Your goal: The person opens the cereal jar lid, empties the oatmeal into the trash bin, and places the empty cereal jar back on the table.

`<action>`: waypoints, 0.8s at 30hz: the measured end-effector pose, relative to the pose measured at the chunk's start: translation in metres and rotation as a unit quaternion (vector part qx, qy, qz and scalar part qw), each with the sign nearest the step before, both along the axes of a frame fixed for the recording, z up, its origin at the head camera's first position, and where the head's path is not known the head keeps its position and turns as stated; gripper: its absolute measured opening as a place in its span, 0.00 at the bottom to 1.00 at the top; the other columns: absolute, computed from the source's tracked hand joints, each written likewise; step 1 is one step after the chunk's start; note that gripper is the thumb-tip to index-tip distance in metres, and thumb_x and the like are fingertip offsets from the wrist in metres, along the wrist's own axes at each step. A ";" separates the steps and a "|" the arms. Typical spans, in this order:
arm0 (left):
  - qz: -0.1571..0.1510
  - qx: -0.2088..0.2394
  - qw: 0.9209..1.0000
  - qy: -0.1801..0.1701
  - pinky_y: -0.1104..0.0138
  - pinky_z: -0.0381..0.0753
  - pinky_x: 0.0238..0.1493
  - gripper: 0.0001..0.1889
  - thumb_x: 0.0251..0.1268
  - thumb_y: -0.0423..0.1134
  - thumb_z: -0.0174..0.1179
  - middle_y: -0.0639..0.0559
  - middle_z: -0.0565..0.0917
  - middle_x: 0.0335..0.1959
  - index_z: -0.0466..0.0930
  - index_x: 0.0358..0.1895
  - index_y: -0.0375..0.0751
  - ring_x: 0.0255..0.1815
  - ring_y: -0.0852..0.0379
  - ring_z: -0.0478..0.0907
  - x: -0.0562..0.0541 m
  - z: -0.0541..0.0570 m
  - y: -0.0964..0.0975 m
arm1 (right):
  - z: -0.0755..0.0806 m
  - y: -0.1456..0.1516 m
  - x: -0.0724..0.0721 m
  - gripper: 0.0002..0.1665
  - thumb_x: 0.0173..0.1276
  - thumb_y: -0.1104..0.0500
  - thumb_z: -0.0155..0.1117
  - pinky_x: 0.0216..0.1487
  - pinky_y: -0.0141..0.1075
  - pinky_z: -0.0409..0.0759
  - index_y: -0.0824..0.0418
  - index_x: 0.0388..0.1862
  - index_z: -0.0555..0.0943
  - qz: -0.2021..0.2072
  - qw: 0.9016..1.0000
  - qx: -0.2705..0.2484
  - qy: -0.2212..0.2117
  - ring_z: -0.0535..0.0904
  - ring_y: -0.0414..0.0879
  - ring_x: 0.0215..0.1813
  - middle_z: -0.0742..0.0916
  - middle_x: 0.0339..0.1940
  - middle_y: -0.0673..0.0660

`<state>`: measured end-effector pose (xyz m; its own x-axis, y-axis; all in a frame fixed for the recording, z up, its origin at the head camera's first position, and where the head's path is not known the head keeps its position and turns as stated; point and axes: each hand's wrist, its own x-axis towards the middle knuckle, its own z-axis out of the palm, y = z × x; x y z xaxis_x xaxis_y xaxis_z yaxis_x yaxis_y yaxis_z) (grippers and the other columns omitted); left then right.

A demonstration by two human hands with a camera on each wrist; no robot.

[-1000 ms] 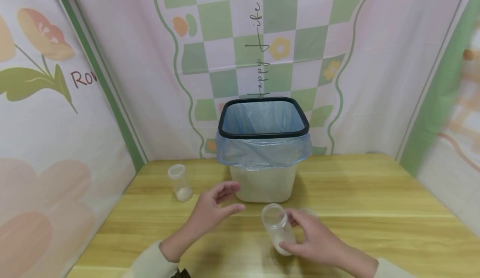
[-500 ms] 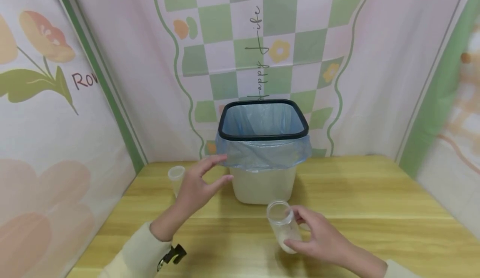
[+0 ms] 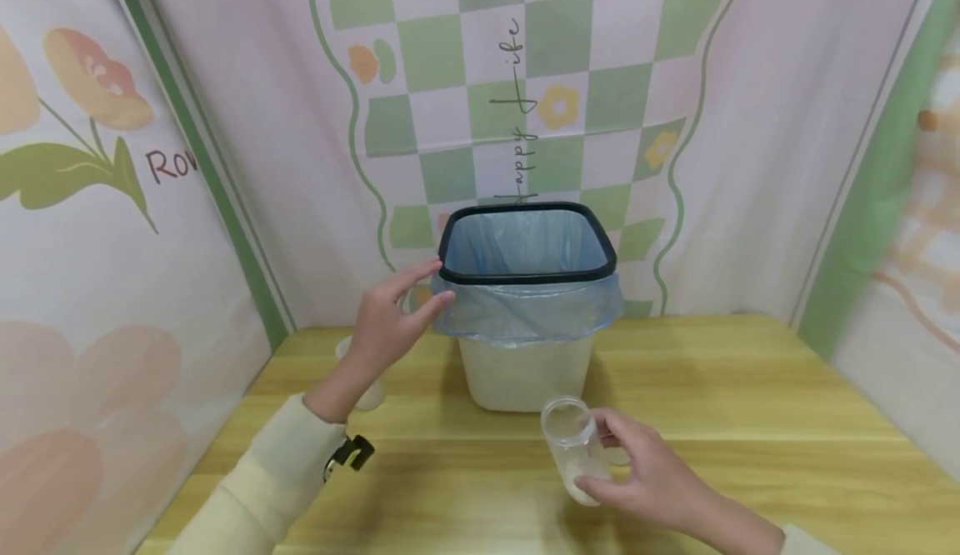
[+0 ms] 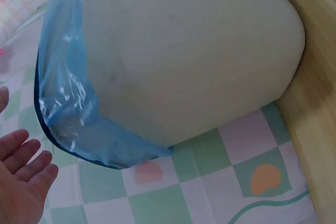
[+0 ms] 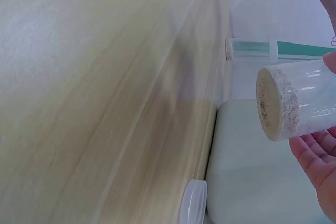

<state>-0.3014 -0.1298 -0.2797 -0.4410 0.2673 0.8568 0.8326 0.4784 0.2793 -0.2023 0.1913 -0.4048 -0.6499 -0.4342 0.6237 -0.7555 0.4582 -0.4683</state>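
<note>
My right hand (image 3: 637,472) grips a clear plastic jar (image 3: 573,442) by its side, uncapped and slightly tilted. Pale, grainy matter lies at its bottom, plainest in the right wrist view, where the jar (image 5: 294,98) is lifted off the table. My left hand (image 3: 386,322) is raised at the left of a trash bin (image 3: 525,376), its fingertips right at the black rim in the head view. Nothing is held in it. In the left wrist view the left hand (image 4: 23,177) has its fingers loosely extended beside the blue bin liner (image 4: 68,93).
A second clear jar (image 3: 371,397) stands on the wooden table (image 3: 720,388) at left, partly hidden by my left hand. Behind the right hand lies a white round lid (image 5: 193,203), close to the bin's base. Patterned curtains (image 3: 757,163) enclose the table's back and sides.
My left hand has risen and moved left, from low before the bin up to its rim. The right hand and the jar have shifted slightly right.
</note>
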 end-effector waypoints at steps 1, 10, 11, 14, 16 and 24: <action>0.003 -0.004 1.000 -0.004 0.58 0.77 0.56 0.22 0.57 0.37 0.71 0.42 0.82 0.54 0.81 0.54 0.31 0.55 0.49 0.79 -0.003 0.002 0.000 | 0.000 0.000 0.000 0.33 0.48 0.59 0.81 0.42 0.33 0.82 0.59 0.52 0.75 0.001 1.000 -0.001 0.001 0.79 0.37 0.42 0.83 0.42 0.43; -0.009 -0.009 0.999 -0.029 0.59 0.77 0.57 0.20 0.62 0.39 0.67 0.44 0.82 0.54 0.81 0.54 0.31 0.56 0.51 0.79 -0.025 0.009 0.003 | -0.001 0.003 -0.002 0.34 0.46 0.60 0.82 0.41 0.31 0.81 0.59 0.51 0.75 -0.007 1.000 -0.005 0.011 0.79 0.38 0.41 0.82 0.42 0.43; -0.011 -0.009 0.999 -0.035 0.59 0.76 0.58 0.20 0.63 0.39 0.67 0.44 0.82 0.55 0.81 0.54 0.31 0.57 0.51 0.78 -0.027 0.009 0.003 | -0.001 0.003 -0.002 0.34 0.46 0.60 0.82 0.41 0.31 0.81 0.59 0.51 0.75 -0.007 1.000 -0.005 0.013 0.79 0.38 0.41 0.83 0.42 0.43; -0.016 -0.010 0.999 -0.049 0.59 0.76 0.58 0.20 0.64 0.40 0.66 0.45 0.82 0.55 0.81 0.55 0.32 0.58 0.52 0.78 -0.032 0.009 0.004 | -0.001 0.005 -0.003 0.35 0.45 0.61 0.82 0.41 0.30 0.81 0.59 0.51 0.75 -0.006 1.000 -0.008 0.016 0.80 0.38 0.41 0.83 0.41 0.43; -0.021 -0.014 0.998 -0.052 0.59 0.76 0.58 0.19 0.64 0.40 0.65 0.45 0.82 0.55 0.81 0.55 0.32 0.58 0.52 0.78 -0.035 0.009 0.004 | -0.001 0.006 -0.003 0.35 0.44 0.61 0.82 0.41 0.30 0.81 0.59 0.51 0.75 -0.006 1.000 -0.009 0.017 0.80 0.39 0.41 0.83 0.41 0.43; -0.030 -0.029 0.998 -0.055 0.58 0.74 0.60 0.17 0.66 0.40 0.64 0.44 0.82 0.54 0.83 0.52 0.32 0.58 0.53 0.78 -0.046 0.009 0.008 | 0.002 0.009 -0.004 0.36 0.44 0.60 0.83 0.41 0.33 0.82 0.62 0.52 0.76 -0.018 1.000 -0.006 0.018 0.80 0.40 0.41 0.83 0.42 0.45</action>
